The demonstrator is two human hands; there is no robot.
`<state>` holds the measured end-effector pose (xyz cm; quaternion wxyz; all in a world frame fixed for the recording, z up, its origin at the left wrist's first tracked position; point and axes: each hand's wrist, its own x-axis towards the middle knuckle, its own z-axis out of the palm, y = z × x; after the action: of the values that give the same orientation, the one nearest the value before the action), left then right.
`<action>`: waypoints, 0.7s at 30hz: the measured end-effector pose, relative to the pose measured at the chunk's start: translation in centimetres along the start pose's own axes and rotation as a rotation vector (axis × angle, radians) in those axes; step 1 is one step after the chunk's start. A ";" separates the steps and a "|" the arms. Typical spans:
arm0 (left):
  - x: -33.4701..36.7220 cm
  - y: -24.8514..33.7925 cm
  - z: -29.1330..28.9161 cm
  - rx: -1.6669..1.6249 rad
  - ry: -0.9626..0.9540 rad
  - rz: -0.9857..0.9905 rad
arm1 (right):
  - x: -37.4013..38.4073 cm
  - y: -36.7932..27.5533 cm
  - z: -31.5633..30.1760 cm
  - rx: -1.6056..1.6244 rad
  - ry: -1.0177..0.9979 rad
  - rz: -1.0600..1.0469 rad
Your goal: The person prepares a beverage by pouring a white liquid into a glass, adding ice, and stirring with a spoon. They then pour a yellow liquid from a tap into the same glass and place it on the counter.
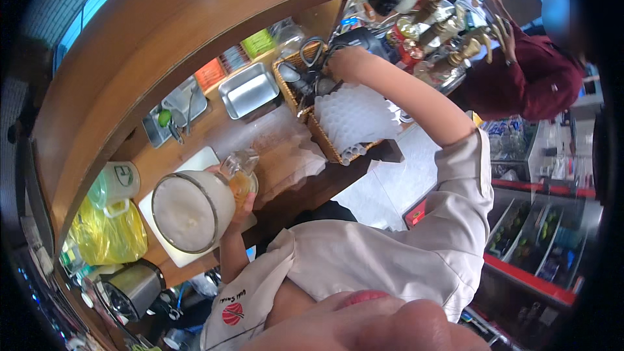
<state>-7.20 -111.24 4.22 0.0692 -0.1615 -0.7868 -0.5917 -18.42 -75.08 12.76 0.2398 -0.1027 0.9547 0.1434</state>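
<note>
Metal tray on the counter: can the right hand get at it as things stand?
Probably yes. The right hand is over the wicker basket, just beside the metal tray, and nothing lies between them.

Frothy jug [193, 211], hands [242, 203] at counter [273, 149]

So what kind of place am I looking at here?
Likely a bar or drinks counter: curved wooden counter, brass beer taps, and a foam-topped shaker tin in the left hand.
</note>
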 end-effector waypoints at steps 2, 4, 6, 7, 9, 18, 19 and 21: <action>-0.9 0.9 -0.8 -0.014 0.022 0.014 | -1.0 0.2 -1.6 0.023 -0.009 -0.054; -1.9 2.2 -1.5 -0.031 0.021 0.043 | -3.1 0.2 -4.0 0.034 -0.020 -0.132; -2.3 3.4 -2.3 -0.061 -0.039 0.097 | -5.9 1.9 -4.4 0.148 0.279 -0.081; -2.4 4.2 -3.0 -0.077 -0.085 0.125 | -8.3 2.3 -5.0 0.167 0.369 -0.042; -2.8 5.6 -3.5 0.098 -0.138 0.204 | -14.2 2.2 -4.5 0.462 0.569 -0.116; -4.9 6.0 -2.3 0.468 -0.408 1.035 | -36.2 -13.3 9.0 1.719 1.522 0.499; -5.3 7.0 -1.3 0.369 -0.453 1.072 | -38.5 -15.6 10.8 1.703 1.681 0.507; -7.5 9.0 0.4 0.067 -0.664 0.906 | -42.8 -20.6 11.9 1.648 1.919 0.717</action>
<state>2.87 -109.94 10.06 0.0701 -0.6585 -0.6368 -0.3948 29.06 -85.16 18.94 -0.5887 0.2699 0.5254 -0.5518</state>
